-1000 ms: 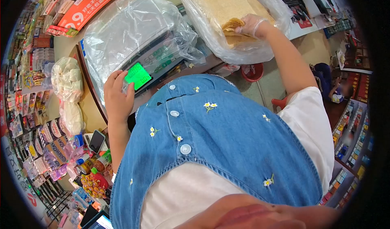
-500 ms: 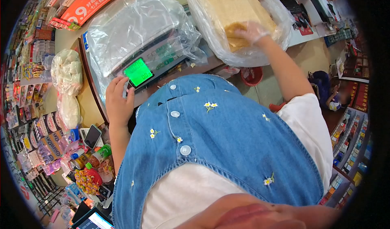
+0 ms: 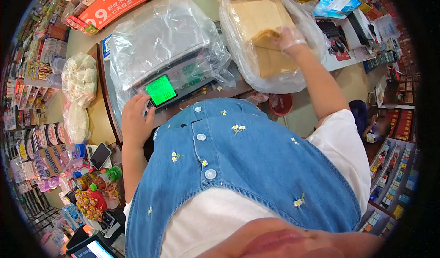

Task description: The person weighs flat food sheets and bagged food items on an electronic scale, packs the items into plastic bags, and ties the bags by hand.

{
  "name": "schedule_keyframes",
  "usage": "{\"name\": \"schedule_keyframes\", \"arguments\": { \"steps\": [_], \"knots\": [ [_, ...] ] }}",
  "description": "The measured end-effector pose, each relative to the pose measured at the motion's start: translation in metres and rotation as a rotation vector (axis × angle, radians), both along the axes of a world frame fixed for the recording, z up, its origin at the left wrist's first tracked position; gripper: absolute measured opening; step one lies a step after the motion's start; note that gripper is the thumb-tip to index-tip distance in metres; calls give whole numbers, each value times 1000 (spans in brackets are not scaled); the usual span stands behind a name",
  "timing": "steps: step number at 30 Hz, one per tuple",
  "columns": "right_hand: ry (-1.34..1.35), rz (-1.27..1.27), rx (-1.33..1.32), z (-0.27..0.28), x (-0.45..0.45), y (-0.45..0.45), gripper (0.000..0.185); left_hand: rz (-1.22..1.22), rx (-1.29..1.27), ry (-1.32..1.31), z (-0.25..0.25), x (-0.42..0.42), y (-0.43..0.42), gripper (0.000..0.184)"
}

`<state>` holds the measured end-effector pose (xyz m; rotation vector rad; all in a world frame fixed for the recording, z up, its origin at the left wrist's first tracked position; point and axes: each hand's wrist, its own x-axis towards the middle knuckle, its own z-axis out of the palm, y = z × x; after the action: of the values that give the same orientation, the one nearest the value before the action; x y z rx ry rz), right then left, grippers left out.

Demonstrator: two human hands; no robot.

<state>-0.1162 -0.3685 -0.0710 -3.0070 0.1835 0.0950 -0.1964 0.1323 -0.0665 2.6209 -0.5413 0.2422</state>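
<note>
My right hand [image 3: 290, 39], in a thin clear plastic glove, grips the folded-up edge of a tofu sheet [image 3: 266, 37]. That sheet lies on a stack of pale yellow tofu sheets [image 3: 277, 63], inside a large clear plastic bag [image 3: 236, 48]. To the left stands a digital scale [image 3: 192, 74] with clear plastic over its tray and a lit green display. Beside the display, at the scale's front left corner, rests my bare left hand [image 3: 136, 118], thumb and fingers apart.
A phone [image 3: 100, 155], bottles [image 3: 107, 177] and packaged goods crowd the left side. White filled bags [image 3: 79, 80] lie left of the scale. A monitor [image 3: 337, 2] stands at the back right. Below the counter is a red bin [image 3: 280, 104]. Another person [image 3: 378, 129] is at far right.
My right hand has lifted and folded the sheet's edge further back, baring more of the stack below. The view has shifted slightly; my left hand stays by the scale.
</note>
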Motion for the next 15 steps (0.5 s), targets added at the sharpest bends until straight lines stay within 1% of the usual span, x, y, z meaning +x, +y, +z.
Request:
{"name": "schedule_keyframes", "arguments": {
  "steps": [1, 3, 4, 6, 7, 9, 10, 12, 14, 15],
  "knots": [
    [-9, 5, -4, 6, 12, -6, 38, -8, -6, -7, 2, 0, 0, 32],
    [-286, -35, -84, 16, 29, -23, 38, -8, -17, -15, 6, 1, 0, 31],
    [-288, -26, -87, 26, 37, -31, 38, -10, -23, -6, 7, 1, 1, 32],
    [-308, -70, -198, 58, 50, -37, 37, -2, -31, 6, 7, 3, 0, 32],
    [-310, -64, -198, 73, 54, -35, 37, -8, -52, 26, 7, 5, -1, 31],
    [-456, -131, -118, 102, 54, -30, 36, -15, -71, 46, 7, 12, -6, 31],
    [-459, -132, -117, 116, 56, -31, 36, -47, -96, 83, 7, 17, -8, 31],
    [-585, -13, -67, 150, 60, -35, 36, -79, -125, 112, 9, 30, -18, 32],
    [-696, 166, -85, 194, 54, -28, 34, -141, -291, 304, 17, 44, -33, 31],
    [-800, 259, -11, 221, 40, 1, 21, -181, -356, 428, 23, 52, -40, 35]
  ]
}}
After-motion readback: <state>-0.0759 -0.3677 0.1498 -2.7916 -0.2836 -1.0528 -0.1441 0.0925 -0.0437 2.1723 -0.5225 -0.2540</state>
